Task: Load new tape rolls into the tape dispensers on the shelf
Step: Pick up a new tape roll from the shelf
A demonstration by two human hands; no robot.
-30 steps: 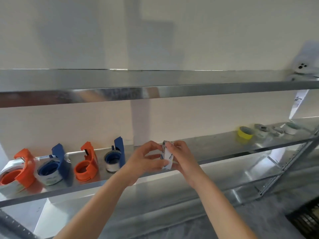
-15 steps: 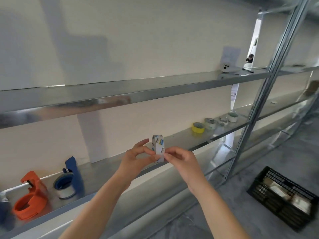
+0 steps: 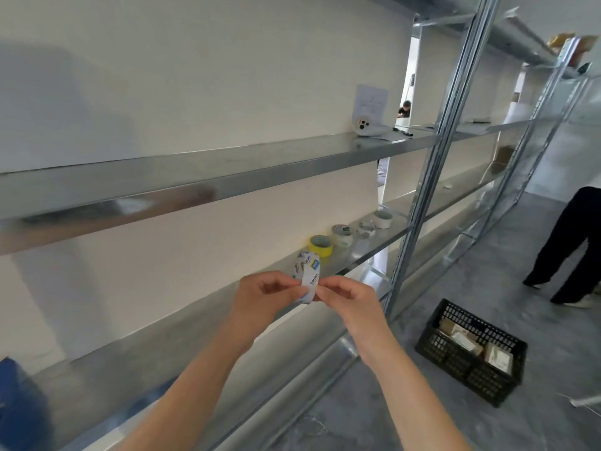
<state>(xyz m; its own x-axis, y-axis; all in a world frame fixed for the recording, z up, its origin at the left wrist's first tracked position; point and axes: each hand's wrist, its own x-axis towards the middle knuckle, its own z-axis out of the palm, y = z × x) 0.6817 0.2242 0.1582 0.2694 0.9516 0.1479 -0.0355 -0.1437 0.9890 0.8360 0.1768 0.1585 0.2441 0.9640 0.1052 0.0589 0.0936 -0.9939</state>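
I hold a narrow white ring with blue print (image 3: 308,275), a tape roll or its paper wrapper, upright in front of the metal shelf (image 3: 208,307). My left hand (image 3: 263,296) pinches its left side and my right hand (image 3: 349,296) pinches its right side, both near the bottom. Farther right on the same shelf lie a yellow tape roll (image 3: 320,245), a clear roll (image 3: 342,235), a small clear piece (image 3: 366,228) and a white roll (image 3: 382,219). Only a blurred blue dispenser edge (image 3: 14,395) shows at the far left; the other dispensers are out of view.
A black plastic crate (image 3: 471,351) with packages sits on the concrete floor to the right. A person in dark trousers (image 3: 569,242) stands at the far right. A white phone (image 3: 369,126) lies on the upper shelf. Steel uprights (image 3: 432,177) divide the shelving.
My view has swung to the right, so the orange and blue dispensers slid out at the left and the crate and the person came in. Both hands still pinch the white ring.
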